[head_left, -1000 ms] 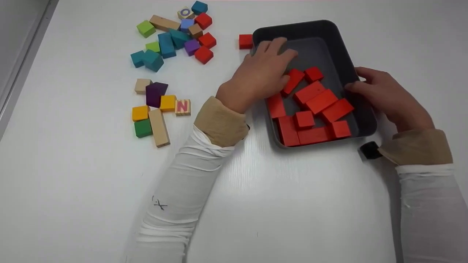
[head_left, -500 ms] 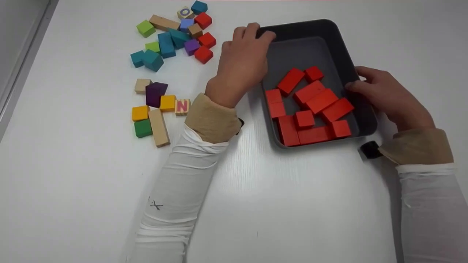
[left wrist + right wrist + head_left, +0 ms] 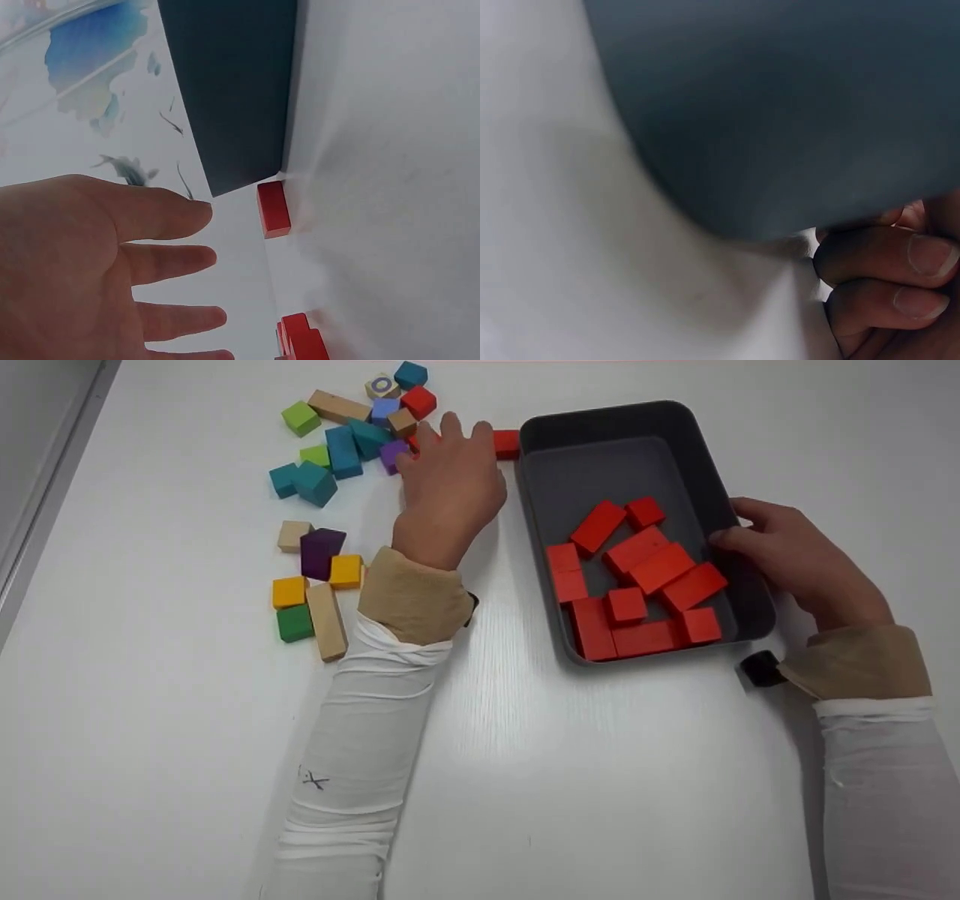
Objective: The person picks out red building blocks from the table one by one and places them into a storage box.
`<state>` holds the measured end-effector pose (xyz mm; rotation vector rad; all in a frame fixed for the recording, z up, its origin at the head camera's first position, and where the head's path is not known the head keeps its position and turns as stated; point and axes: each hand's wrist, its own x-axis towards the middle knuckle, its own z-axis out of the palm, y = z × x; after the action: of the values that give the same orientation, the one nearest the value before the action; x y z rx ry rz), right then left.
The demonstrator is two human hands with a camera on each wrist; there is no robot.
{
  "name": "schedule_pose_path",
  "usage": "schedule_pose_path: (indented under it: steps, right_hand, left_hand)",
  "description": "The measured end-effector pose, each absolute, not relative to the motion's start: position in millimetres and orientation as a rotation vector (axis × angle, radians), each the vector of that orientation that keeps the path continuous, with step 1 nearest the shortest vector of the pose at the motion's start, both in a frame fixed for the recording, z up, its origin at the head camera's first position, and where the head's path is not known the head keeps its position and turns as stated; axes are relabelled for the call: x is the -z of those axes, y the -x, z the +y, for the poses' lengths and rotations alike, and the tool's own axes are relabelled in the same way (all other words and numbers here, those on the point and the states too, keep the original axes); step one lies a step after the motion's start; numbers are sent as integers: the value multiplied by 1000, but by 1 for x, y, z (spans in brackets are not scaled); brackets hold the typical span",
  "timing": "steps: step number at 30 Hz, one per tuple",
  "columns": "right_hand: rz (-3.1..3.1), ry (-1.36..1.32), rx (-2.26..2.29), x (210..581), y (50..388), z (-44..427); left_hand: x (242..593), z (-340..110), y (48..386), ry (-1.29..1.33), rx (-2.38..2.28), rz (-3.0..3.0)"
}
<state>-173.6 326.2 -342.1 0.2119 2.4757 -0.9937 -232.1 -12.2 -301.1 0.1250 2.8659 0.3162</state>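
Note:
My left hand (image 3: 452,491) hovers with spread fingers by the red blocks at the right side of the mixed pile, partly covering them. In the left wrist view its fingers (image 3: 180,259) are straight and nothing lies between them. A lone red block (image 3: 507,444) sits against the left wall of the dark grey tray (image 3: 705,457). My right hand (image 3: 806,555) grips the tray's right wall, thumb over the rim and fingers outside; the right wrist view shows curled fingers (image 3: 889,304) under the tray wall. Several red blocks (image 3: 660,568) lie in the tray's near half.
A mixed pile of teal, green, purple, wooden and red blocks (image 3: 343,451) lies at the far left. Nearer, a smaller group has yellow blocks (image 3: 346,571), a dark purple block (image 3: 321,553), a green block (image 3: 295,622) and a wooden plank (image 3: 326,622).
My left hand has moved from over the tray, past its left rim, leftward to the mixed pile, and its fingers have spread. The right hand and tray stay in place.

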Motion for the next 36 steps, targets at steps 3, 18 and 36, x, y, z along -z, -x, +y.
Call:
schedule_pose_path:
  steps: [3, 18, 36]
  right_hand:
    - [2470, -218, 1002, 343, 173, 327]
    - [2467, -233, 1003, 343, 173, 326]
    - [2474, -221, 997, 344, 174, 328]
  left_hand:
    - [303, -13, 234, -97, -307, 2816]
    - [310, -21, 241, -127, -278, 2732]
    - [312, -21, 245, -172, -196, 2768]
